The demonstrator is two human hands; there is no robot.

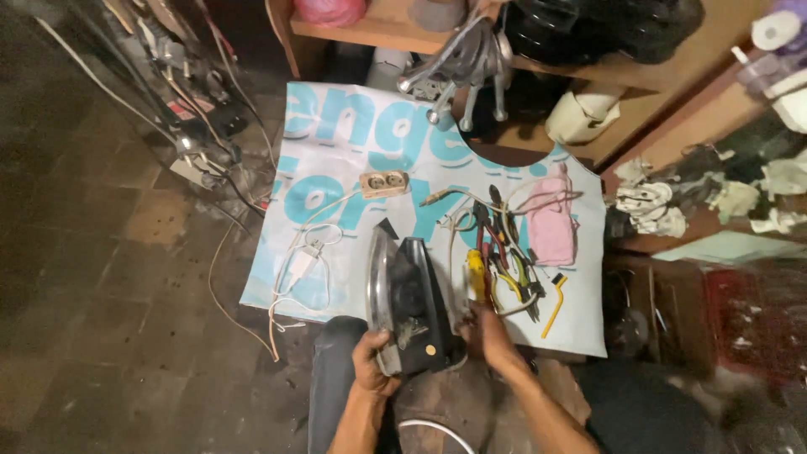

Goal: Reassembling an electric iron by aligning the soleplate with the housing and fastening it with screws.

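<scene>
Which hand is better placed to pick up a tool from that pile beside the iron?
Probably the right hand: it lies beside the tools, while the left hand grips the iron.

I see the iron (412, 307) standing on its side on the sheet (353, 160) on the floor, between my left hand (370, 361) and my right hand (492, 336). The socket (384, 184) lies behind it, the tools (504, 252) lie to its right, and the shelf (521, 50) stands behind the sheet.

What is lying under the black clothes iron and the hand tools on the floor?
A white sheet with big blue letters lies under the iron and the pliers. The tiled floor shows around it; what is beneath the sheet is covered.
</scene>
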